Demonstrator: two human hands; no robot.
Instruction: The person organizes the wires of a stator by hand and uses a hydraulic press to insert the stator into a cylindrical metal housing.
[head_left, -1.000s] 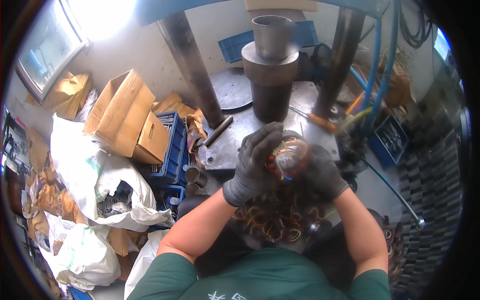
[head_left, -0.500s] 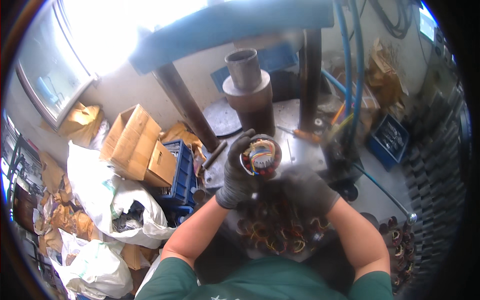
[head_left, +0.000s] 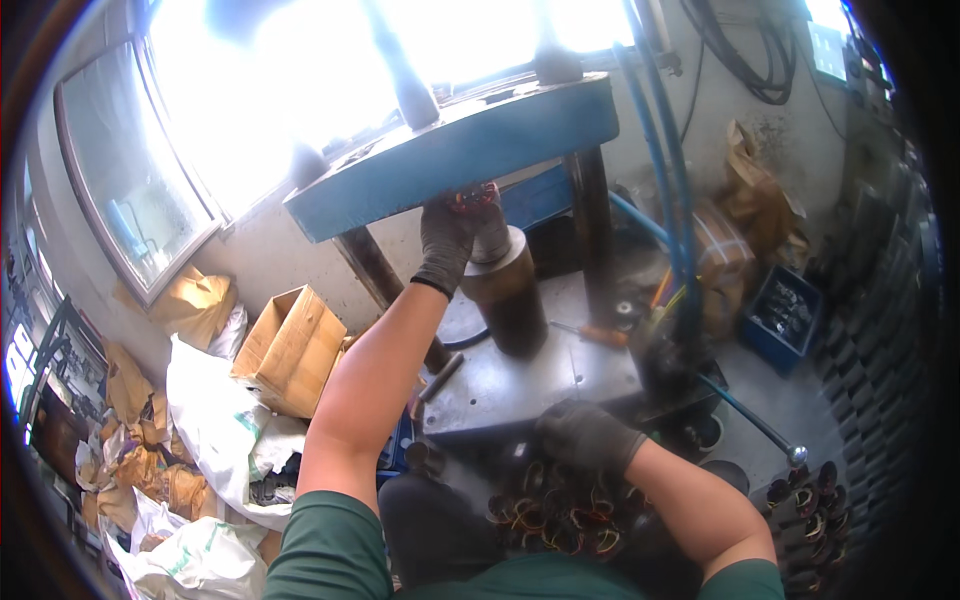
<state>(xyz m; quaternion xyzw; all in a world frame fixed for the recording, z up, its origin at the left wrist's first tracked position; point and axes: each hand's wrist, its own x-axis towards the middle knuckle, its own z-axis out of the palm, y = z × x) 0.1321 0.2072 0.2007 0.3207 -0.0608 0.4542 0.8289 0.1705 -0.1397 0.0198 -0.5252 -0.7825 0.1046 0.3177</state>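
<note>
Press takes up the middle: thick blue beam [head_left: 450,160] across the top, metal posts down from it, flat metal plate [head_left: 500,400] as base. Open window pane [head_left: 135,180] at upper left, strong glare beside it. White bag [head_left: 215,425] on the left, crumpled, mouth open, dark stuff inside. Cardboard box [head_left: 290,350] just behind the bag, flaps up, tilted. Blue bin [head_left: 768,352] on the floor at right, small metal pieces in it. Metal cylinder [head_left: 512,315] upright on the plate, wide body, narrower tube on top. Pile of wired parts [head_left: 555,520] low in front of the person, dark bodies, red and yellow wires, below the plate's front edge.

Left hand [head_left: 450,235], dark glove, arm stretched up to the top of the cylinder, fingers closed round a wound part [head_left: 475,197]. Right hand [head_left: 590,435], dark glove, near the plate's front edge, above the pile; fingers curled, blurred, can't tell if anything is in it. Lever [head_left: 745,415] with ball end slants down at right of the plate. Wound part, red and copper, sits at the tube's top, right under the beam; can't tell if it touches either. Screwdriver [head_left: 605,336], orange handle, lies on the plate, right of the cylinder. Short metal rod [head_left: 442,378] near the plate's left edge.
</note>
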